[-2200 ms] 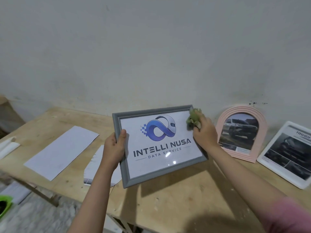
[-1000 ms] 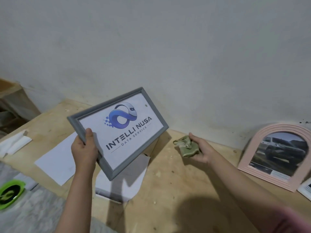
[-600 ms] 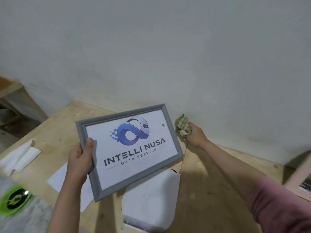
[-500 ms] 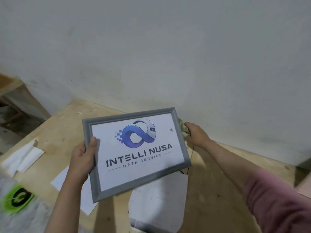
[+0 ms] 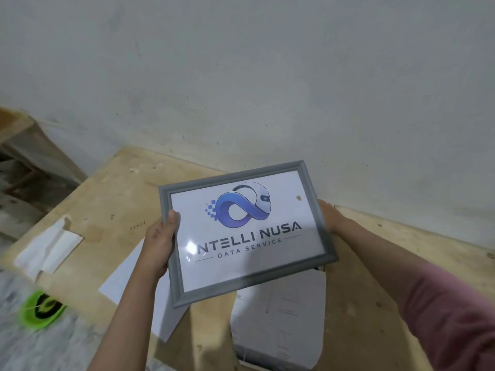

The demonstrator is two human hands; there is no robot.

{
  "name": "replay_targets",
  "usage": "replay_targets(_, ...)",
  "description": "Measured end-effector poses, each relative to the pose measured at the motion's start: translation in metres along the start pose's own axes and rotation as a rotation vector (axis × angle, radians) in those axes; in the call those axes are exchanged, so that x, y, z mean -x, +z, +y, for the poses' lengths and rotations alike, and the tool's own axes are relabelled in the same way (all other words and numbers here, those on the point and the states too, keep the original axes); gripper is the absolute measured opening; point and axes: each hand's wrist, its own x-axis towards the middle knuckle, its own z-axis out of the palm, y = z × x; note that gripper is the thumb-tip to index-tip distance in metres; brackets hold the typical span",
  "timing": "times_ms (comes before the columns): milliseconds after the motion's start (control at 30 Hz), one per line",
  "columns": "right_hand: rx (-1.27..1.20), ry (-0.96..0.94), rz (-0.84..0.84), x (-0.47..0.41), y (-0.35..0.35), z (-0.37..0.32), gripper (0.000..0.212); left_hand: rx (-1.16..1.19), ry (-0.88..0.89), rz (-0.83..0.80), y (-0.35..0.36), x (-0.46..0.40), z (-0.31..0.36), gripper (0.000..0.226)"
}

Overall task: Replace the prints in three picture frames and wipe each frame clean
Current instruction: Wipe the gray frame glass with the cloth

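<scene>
Grey picture frame (image 5: pixel 247 231) held tilted above the worktop (image 5: pixel 112 199), picture centre. Left hand (image 5: pixel 160 243) grips its left rail; right hand (image 5: pixel 328 216) behind right rail, grip unclear. Likely light, rigid, glazed: hold by rails.

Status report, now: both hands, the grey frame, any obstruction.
Left hand grips grey frame at its left edge. Right hand behind right edge; grip and cloth hidden. Frame held above table, print in. Small speck on glass.

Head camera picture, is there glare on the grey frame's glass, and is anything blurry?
Head view: a bright glare spot on the grey rectangular picture frame washes out the print's first letter, beside the left hand; the green object at lower left is motion-blurred; the frame's lettering stays readable.
</scene>
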Motion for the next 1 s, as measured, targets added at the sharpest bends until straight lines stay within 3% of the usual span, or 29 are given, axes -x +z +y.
replay_targets(67,-0.136,-0.032,0.021,0.022,-0.014,-0.011,0.038,0.003,-0.005,-0.01,0.003,0.001,0.002,0.034)
replay_targets(133,-0.363,-0.035,0.224,0.041,-0.022,-0.019,0.044,0.01,0.004,-0.011,0.006,0.003,0.006,0.03)
replay_targets(200,-0.7,0.124,0.417,0.054,-0.028,-0.025,0.038,0.02,0.013,-0.013,0.009,0.006,0.01,0.028)
replay_targets(267,-1.046,0.243,0.397,0.071,-0.031,-0.03,0.032,0.018,0.037,-0.048,0.012,0.01,0.015,0.028)
replay_targets(333,-1.209,0.258,0.298,0.09,-0.033,-0.038,0.036,0.008,0.042,-0.069,0.015,0.01,0.017,0.028)
replay_targets(467,-1.138,0.243,0.432,0.136,-0.037,-0.035,0.03,-0.019,0.063,-0.135,0.038,0.018,0.023,0.026)
replay_targets(700,-1.022,0.43,0.801,0.203,-0.056,0.013,0.03,0.01,0.047,-0.256,0.119,0.034,0.044,0.036)
replay_targets(900,-0.964,0.519,1.01,0.256,-0.081,0.077,0.032,-0.109,0.095,-0.502,0.198,0.038,0.037,0.01)
replay_targets(1000,-0.899,0.522,1.033,0.273,-0.093,0.103,0.03,-0.186,0.153,-0.511,0.238,0.041,0.034,0.01)
